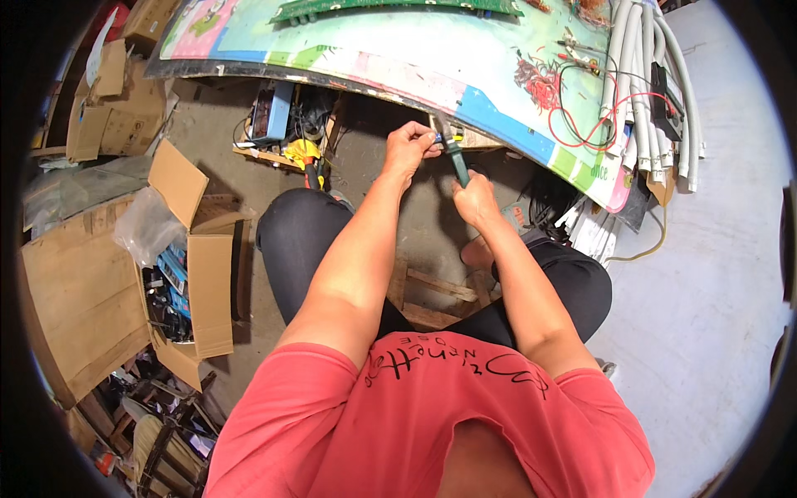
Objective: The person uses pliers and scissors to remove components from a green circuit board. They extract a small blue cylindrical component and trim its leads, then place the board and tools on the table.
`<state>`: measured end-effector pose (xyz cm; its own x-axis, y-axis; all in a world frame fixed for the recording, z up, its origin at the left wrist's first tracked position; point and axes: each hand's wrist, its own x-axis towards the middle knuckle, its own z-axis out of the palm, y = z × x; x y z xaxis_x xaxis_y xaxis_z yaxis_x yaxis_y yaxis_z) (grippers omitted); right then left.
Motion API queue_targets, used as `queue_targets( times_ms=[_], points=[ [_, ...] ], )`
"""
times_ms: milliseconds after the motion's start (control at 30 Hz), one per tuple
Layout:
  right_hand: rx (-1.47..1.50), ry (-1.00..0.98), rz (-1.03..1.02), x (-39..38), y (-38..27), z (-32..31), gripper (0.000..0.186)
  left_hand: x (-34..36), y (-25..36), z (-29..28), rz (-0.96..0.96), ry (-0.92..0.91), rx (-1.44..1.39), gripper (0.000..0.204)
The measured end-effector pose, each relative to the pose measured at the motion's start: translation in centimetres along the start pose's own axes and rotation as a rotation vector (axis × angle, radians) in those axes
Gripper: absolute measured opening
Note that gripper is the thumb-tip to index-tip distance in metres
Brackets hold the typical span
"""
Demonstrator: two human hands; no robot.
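Note:
Near the edge of the table, my right hand (476, 199) is closed round the lower end of a dark green-handled tool (457, 159). A greyish metal end tops the tool, but its exact kind is hard to make out. My left hand (410, 149) is beside it, thumb and fingers pinched on a small blue piece (438, 139) right next to the tool's upper part. Whether the tool touches that piece I cannot tell. Both hands are in front of the table's near edge, above my knees.
The table (374, 50) has a colourful printed cover, a green circuit board (390, 8), red wire scraps (541, 83) and test leads (573, 137). White tubes (643, 83) lie at its right. A wooden tray (278, 149) with tools and an open carton (210, 282) stand on the left.

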<state>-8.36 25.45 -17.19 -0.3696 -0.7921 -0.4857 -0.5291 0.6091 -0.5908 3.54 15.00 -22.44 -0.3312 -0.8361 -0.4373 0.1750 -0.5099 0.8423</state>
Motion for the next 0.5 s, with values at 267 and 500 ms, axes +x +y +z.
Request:
queue_targets(
  times_ms=[267, 500],
  points=[
    [0.077, -0.157, 0.087, 2.2, 1.9, 0.1, 0.035, -0.1, 1.2, 0.6, 0.064, -0.003, 0.187, 0.014],
    [0.011, -0.113, 0.034, 1.5, 1.9, 0.3, 0.036, -2.1, 1.7, 2.2, 0.437, 0.172, 0.915, 0.022]
  ],
)
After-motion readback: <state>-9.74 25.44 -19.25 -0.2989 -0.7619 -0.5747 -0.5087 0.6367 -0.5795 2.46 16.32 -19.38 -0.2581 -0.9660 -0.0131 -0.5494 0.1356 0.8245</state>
